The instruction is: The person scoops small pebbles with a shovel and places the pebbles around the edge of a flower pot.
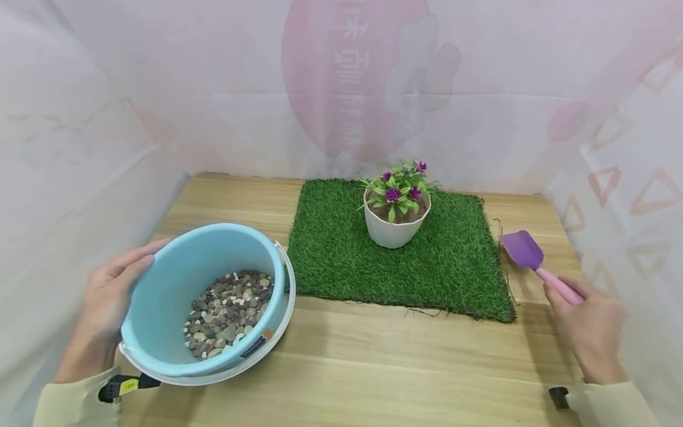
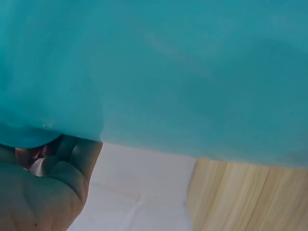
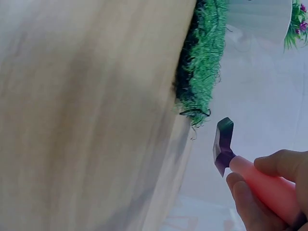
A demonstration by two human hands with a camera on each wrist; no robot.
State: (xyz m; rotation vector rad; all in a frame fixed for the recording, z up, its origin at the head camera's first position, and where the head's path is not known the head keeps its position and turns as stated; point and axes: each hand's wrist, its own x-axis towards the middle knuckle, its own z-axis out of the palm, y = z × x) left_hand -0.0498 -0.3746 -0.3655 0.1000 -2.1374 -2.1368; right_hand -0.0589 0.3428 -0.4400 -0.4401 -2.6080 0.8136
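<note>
On the left, my left hand (image 1: 109,290) grips the rim of a light blue bucket (image 1: 160,320), which is tilted toward me. Several mixed pebbles (image 1: 229,314) lie in its bottom, and its white handle (image 1: 290,290) hangs round the outside. The left wrist view shows mostly the bucket's wall (image 2: 168,82), with the left fingers partly hidden at its edge. At the right, my right hand (image 1: 589,329) holds a toy shovel by its pink handle (image 1: 557,284). The shovel's purple blade (image 1: 523,249) hovers near the mat's right edge, above the wood.
A white flowerpot (image 1: 392,231) with a purple-flowered plant (image 1: 400,193) stands on a green artificial grass mat (image 1: 347,267). Under it is a wooden table (image 1: 373,362). White printed sheets (image 1: 240,130) enclose the back and sides.
</note>
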